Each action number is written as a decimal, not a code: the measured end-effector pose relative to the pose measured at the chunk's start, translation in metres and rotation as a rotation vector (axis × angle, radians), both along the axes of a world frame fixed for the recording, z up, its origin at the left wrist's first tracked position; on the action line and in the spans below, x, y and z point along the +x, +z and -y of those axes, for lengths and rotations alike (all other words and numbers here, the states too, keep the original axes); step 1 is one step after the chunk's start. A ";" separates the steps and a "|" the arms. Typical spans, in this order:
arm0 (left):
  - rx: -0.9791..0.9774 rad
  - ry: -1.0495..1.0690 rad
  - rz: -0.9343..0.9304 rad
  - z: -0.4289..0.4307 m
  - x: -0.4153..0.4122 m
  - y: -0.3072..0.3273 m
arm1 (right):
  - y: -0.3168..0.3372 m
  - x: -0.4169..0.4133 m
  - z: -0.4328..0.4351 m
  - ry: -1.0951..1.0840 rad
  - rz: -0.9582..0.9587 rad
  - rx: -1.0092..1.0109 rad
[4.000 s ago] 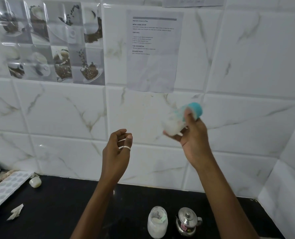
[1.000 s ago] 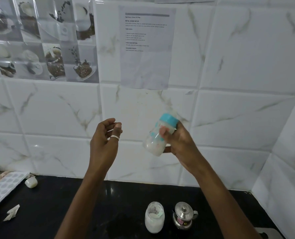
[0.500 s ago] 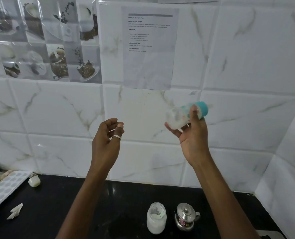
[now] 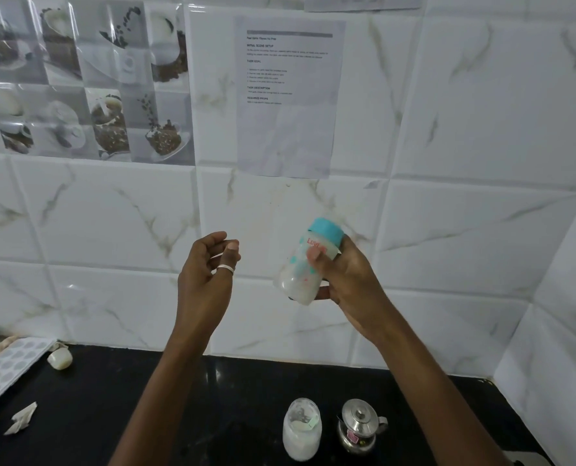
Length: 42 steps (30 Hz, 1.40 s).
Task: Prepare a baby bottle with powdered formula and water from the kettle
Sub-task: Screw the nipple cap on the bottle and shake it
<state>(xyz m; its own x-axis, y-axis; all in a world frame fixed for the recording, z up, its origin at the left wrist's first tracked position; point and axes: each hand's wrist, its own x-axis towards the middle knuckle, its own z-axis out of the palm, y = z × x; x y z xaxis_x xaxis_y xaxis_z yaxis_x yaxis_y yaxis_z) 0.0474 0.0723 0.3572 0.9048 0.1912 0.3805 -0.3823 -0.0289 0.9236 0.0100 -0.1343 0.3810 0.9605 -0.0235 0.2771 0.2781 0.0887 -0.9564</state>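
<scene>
**One bottle held aloft, capped and tilted**

One baby bottle [image 4: 303, 267] is held above the tabletop [image 4: 145, 415], in front of the tiled wall [image 4: 465, 129]. Its teal cap [image 4: 327, 231] points up and to the right; the base points down and to the left. White liquid fills the lower part of the body. Red lettering is printed just under the cap but cannot be read in full.

The right hand [image 4: 343, 280] grips the bottle: the thumb presses the near side, the other fingers wrap behind and under the base. The left hand [image 4: 206, 280] is raised beside it, well apart from the bottle, empty and loosely curled, with a ring [image 4: 225, 269] on one finger.

On the tabletop below the bottle stands a glass jar [image 4: 301, 430] of white powder, apparently without a lid. Just to its right stands a small steel kettle [image 4: 359, 427], lid on.

At the far left edge lie a dotted white tray [image 4: 7, 368], a small white object [image 4: 59, 359] and a scrap of crumpled paper [image 4: 21, 422].

A printed sheet [image 4: 288, 95] is fixed to the wall above, beside a panel of coffee pictures [image 4: 85, 79].
</scene>
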 end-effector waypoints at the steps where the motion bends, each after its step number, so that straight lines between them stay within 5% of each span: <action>1: 0.003 -0.003 0.002 0.001 0.000 0.000 | 0.002 0.000 0.000 -0.003 0.018 0.045; 5: 0.003 -0.008 0.006 -0.001 -0.002 0.000 | 0.017 0.003 0.003 -0.070 0.137 0.562; 10: -0.002 0.002 0.004 -0.001 0.000 0.000 | 0.004 0.000 -0.005 -0.004 0.014 0.013; 16: 0.013 0.011 0.017 -0.006 -0.002 0.002 | 0.019 0.006 0.008 -0.111 0.157 0.545; 21: 0.007 0.016 0.012 -0.005 -0.001 0.002 | 0.002 0.003 0.006 -0.047 0.008 -0.002; 26: 0.007 0.009 0.011 -0.005 -0.001 0.001 | 0.015 0.004 0.016 -0.155 0.161 0.564; 31: 0.023 0.002 0.013 -0.001 -0.001 0.003 | -0.004 -0.001 0.006 -0.079 0.020 0.061; 36: 0.028 0.001 0.020 -0.003 -0.002 0.004 | 0.015 -0.001 0.015 -0.158 0.172 0.543; 41: 0.025 0.007 0.021 -0.003 -0.002 0.005 | 0.001 -0.002 0.008 -0.043 0.042 0.013; 42: 0.026 0.006 0.022 -0.003 -0.003 0.005 | 0.002 -0.002 0.009 -0.046 0.060 0.036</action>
<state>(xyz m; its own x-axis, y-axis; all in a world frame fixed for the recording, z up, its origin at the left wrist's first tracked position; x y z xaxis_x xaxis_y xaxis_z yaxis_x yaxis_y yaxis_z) 0.0445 0.0753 0.3622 0.8950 0.1866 0.4050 -0.4021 -0.0549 0.9139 0.0079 -0.1434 0.3830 0.9400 -0.0781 0.3320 0.3391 0.1089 -0.9344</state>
